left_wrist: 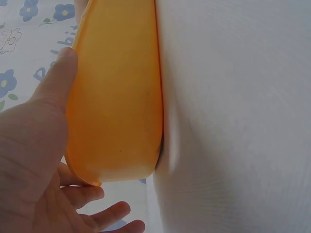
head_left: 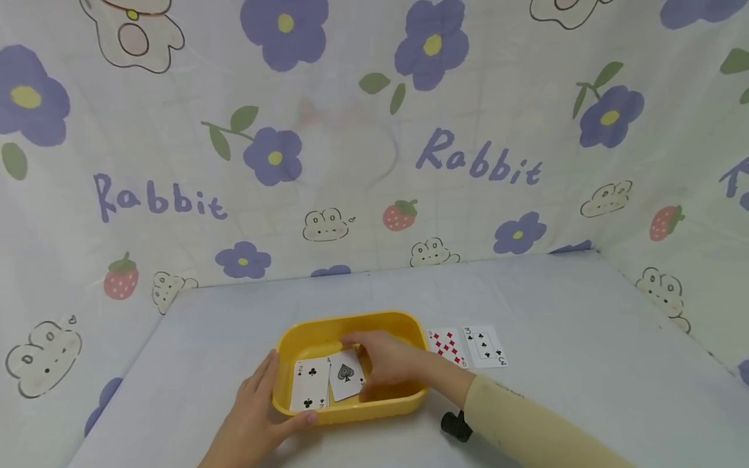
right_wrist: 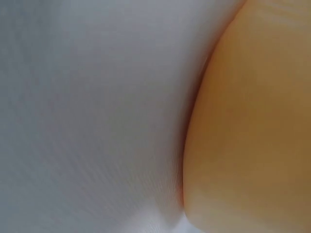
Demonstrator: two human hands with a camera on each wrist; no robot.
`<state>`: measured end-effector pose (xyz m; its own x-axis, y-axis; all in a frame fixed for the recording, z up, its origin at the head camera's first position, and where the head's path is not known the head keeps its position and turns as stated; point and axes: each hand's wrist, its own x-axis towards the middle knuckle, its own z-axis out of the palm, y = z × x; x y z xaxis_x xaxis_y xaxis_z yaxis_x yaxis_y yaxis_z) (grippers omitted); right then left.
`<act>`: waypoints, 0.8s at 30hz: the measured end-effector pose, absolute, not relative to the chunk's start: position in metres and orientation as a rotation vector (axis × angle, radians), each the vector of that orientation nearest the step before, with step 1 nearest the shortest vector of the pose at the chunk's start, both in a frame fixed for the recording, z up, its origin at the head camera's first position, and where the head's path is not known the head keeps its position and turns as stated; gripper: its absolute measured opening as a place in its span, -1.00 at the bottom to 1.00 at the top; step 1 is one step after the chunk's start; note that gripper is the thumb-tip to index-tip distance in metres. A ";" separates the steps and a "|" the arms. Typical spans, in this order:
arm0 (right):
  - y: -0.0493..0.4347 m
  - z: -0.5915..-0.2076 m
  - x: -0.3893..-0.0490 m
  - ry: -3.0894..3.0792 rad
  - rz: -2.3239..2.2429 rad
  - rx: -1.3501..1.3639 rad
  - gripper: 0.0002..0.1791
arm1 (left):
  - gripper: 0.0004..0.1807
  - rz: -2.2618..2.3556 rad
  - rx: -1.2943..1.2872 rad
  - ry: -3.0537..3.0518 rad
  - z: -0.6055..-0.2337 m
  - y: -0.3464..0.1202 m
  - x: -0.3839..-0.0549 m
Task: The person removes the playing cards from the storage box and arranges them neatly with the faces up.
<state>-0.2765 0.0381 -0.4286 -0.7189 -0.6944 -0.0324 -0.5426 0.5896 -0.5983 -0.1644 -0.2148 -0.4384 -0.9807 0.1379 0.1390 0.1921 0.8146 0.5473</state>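
Note:
A yellow plastic tub [head_left: 351,416] stands on the table, and playing cards lie face up inside it. The two of clubs [head_left: 310,383] is at its left end, and the ace of spades [head_left: 345,374] overlaps its right edge. My left hand [head_left: 254,396] holds the tub's left end, thumb over the front rim and fingers along the outside. In the left wrist view the thumb [left_wrist: 60,77] lies against the tub's rim. My right hand [head_left: 383,361] reaches into the tub and grips the ace by its far and near edges; the right wrist view shows only the tub's outer wall [right_wrist: 252,126].
Right of the tub, the nine of diamonds [head_left: 447,348] and the three of clubs [head_left: 486,346] lie face up side by side. A black device [head_left: 456,426] shows beneath the right forearm. A printed curtain [head_left: 363,162] borders the table behind and at both sides.

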 end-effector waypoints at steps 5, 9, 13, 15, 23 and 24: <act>0.037 -0.429 -0.277 2.553 -0.813 -1.009 0.01 | 0.38 -0.880 -0.246 -2.924 -0.435 -0.214 -0.164; 0.036 -0.428 -0.278 2.549 -0.837 -1.017 0.00 | 0.36 -0.868 -0.251 -2.906 -0.434 -0.214 -0.163; 0.036 -0.429 -0.279 2.538 -0.852 -1.046 0.03 | 0.35 -0.862 -0.275 -2.894 -0.435 -0.214 -0.164; 0.037 -0.429 -0.279 2.534 -0.862 -1.060 0.04 | 0.35 -0.866 -0.283 -2.890 -0.435 -0.214 -0.164; 0.037 -0.428 -0.278 2.529 -0.845 -1.094 0.01 | 0.36 -0.901 -0.260 -2.918 -0.433 -0.213 -0.164; 0.036 -0.429 -0.278 2.522 -0.848 -1.098 0.00 | 0.37 -0.903 -0.247 -2.928 -0.433 -0.213 -0.164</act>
